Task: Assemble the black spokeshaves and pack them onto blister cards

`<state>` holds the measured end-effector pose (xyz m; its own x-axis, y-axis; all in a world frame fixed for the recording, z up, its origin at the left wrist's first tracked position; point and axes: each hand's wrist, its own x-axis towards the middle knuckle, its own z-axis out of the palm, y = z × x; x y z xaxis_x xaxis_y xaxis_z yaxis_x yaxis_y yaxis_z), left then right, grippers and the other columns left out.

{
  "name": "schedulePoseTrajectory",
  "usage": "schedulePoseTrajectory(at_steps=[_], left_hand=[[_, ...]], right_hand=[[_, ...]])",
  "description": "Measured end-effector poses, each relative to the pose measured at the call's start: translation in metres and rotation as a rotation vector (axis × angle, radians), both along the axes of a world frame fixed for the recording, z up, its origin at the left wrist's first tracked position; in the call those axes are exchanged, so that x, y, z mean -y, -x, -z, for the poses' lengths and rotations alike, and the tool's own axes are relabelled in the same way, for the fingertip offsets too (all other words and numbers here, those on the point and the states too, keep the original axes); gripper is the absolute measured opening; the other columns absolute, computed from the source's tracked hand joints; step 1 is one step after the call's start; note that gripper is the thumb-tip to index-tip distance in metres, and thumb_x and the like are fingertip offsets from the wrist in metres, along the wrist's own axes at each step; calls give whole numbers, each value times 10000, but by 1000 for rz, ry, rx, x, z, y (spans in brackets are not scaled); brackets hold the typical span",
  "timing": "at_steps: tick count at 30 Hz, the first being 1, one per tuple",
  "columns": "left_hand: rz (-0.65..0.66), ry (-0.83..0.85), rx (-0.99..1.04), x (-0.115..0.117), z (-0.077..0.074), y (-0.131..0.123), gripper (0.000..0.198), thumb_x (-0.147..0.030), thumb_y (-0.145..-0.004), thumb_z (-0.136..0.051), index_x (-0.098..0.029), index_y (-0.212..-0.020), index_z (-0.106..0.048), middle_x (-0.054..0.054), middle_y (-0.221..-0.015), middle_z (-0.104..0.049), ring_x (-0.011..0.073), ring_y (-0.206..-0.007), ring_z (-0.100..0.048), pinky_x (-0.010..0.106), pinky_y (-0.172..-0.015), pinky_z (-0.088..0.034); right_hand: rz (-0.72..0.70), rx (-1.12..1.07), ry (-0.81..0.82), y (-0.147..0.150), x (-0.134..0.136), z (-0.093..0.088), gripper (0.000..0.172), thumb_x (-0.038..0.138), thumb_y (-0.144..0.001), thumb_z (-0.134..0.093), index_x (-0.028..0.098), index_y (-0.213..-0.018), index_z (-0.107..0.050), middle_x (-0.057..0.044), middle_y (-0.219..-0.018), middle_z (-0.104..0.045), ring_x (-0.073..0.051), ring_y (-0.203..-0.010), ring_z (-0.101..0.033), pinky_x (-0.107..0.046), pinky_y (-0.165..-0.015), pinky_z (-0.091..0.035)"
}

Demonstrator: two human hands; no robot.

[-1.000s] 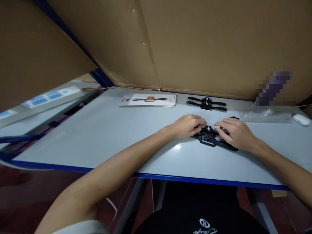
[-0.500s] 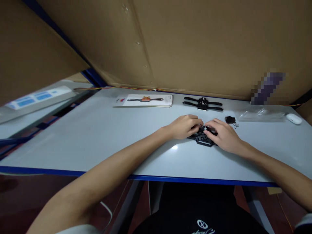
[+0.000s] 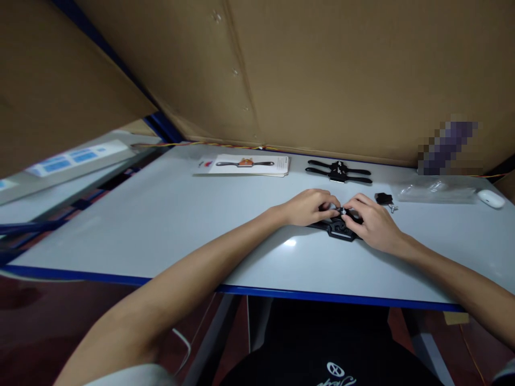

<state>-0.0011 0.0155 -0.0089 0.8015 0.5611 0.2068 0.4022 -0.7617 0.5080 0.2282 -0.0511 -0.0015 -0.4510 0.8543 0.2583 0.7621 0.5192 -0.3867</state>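
A black two-handled tool lies on the grey table between my hands. My left hand is curled over its left handle, fingertips pinched at the tool's middle. My right hand covers the right handle, its fingers closed on a small pale screw at the centre. A second black tool of the same kind lies farther back. Just right of my right hand sit a small black part and a screw.
A printed card showing the tool lies at the back left. At the back right are clear plastic bags and a white oval case. Cardboard walls rise behind the table. The blue front edge is close to my body.
My right hand slid left from the tool's right handle to its centre, uncovering the small black part behind it. The left hand stayed in place.
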Motion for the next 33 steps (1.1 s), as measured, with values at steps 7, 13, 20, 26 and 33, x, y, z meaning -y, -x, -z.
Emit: schedulePoseTrajectory(at_steps=[7,13,20,26,33], left_hand=[[-13,32,19,0,0,-1,335,-401,-982,-546,-167,-1108,-749,24,-824,-654,170,-757,-569,286,-755,-413],[-12,43,24,-1,1,-1,334,-393,-979,-544,-163,-1108,-749,31,-841,-666,172,-766,-579,287,-763,-423],[-17,65,38,-2,2,-2,322,-383,-971,-560,-167,-1101,-762,36,-864,-694,170,-777,-595,284,-759,-432],[-51,118,55,-1,1,-4,308,-376,-948,-590,-162,-1053,-785,37,-861,-716,152,-739,-587,269,-724,-437],[-84,224,124,-2,5,-7,279,-345,-904,-645,-157,-1014,-820,53,-895,-751,144,-725,-601,264,-690,-459]], right_hand=[[-17,11,-18,0,-2,1,175,284,-981,-547,195,-1014,-694,-60,-1012,-684,-195,-792,-615,-333,-701,-429],[-17,37,-27,1,-3,0,169,281,-982,-549,200,-981,-698,-60,-983,-686,-193,-792,-609,-320,-685,-403],[-11,1,3,0,-6,1,172,265,-966,-571,196,-978,-729,-48,-943,-687,-172,-740,-582,-312,-684,-398],[-12,-26,2,0,-7,0,215,265,-950,-573,188,-1009,-765,-56,-950,-706,-173,-744,-586,-319,-707,-418],[-26,-17,-31,-1,-7,2,226,267,-956,-569,193,-969,-782,-51,-941,-724,-173,-737,-598,-314,-690,-421]])
